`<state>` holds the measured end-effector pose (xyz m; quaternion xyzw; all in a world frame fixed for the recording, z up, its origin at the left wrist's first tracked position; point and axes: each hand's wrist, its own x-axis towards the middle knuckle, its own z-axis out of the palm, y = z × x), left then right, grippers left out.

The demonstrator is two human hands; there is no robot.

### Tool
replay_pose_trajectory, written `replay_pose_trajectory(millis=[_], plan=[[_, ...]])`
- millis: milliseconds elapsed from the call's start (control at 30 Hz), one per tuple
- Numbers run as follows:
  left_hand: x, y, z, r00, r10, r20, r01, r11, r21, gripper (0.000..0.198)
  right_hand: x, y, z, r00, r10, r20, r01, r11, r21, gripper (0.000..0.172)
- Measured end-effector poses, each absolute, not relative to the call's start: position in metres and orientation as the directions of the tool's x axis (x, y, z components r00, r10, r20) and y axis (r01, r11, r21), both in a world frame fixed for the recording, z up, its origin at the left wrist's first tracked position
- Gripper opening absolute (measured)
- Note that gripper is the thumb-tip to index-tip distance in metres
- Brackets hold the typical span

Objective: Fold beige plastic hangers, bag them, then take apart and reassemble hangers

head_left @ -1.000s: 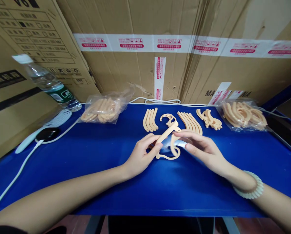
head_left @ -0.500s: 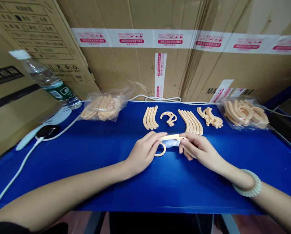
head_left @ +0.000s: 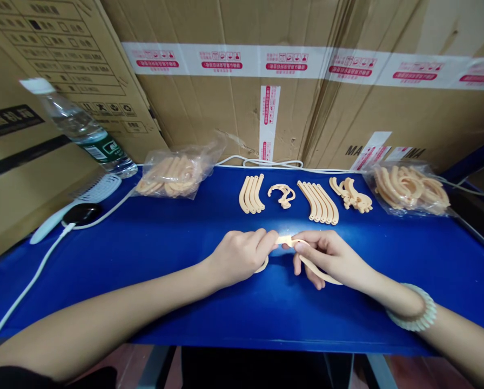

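Between my two hands, above the blue table, a light beige plastic piece (head_left: 283, 240) is held. My left hand (head_left: 245, 254) is closed round its left end, and a curved part shows below the fingers. My right hand (head_left: 327, 256) pinches the other end between thumb and fingers. From there a long curved beige strip (head_left: 318, 272) slants down to the right beneath the palm. How the parts join is partly hidden by my fingers. Behind my hands lie curved strips in a left row (head_left: 251, 194) and a right row (head_left: 317, 203).
Small curved beige parts (head_left: 282, 195) and another small pile (head_left: 351, 195) lie at the back. Plastic bags of beige parts stand left (head_left: 171, 175) and right (head_left: 410, 189). A bottle (head_left: 83, 129), a brush (head_left: 100, 189), a black disc (head_left: 82, 214) and cardboard boxes (head_left: 226, 113) border the table.
My left hand has turned and closed further over the left end of the piece. The piece sits slightly lower, and more of the long strip shows below my right hand.
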<state>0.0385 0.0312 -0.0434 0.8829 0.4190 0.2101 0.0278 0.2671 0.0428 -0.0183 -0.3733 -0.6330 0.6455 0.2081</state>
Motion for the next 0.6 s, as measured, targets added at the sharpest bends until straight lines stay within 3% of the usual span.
replay_pose_trajectory(millis=[167,233,400,600], plan=[[0.04,0.033,-0.04,0.525,0.74,0.421,0.694,-0.658,0.291,0.024,0.264,0.04,-0.019,-0.609,0.762,-0.219,0.267,-0.062,-0.962,0.042],[0.04,0.033,-0.04,0.554,0.686,0.473,0.692,-0.695,0.197,0.027,0.264,0.038,-0.02,-0.589,0.79,-0.17,0.304,0.022,-0.952,0.042],[0.039,0.031,-0.042,0.653,0.479,0.586,0.685,-0.704,-0.187,0.034,0.265,0.032,-0.019,-0.577,0.816,-0.042,0.377,0.221,-0.9,0.045],[0.039,0.031,-0.04,0.672,0.423,0.608,0.666,-0.704,-0.246,0.035,0.266,0.029,-0.019,-0.601,0.78,0.176,0.409,0.489,-0.771,0.036]])
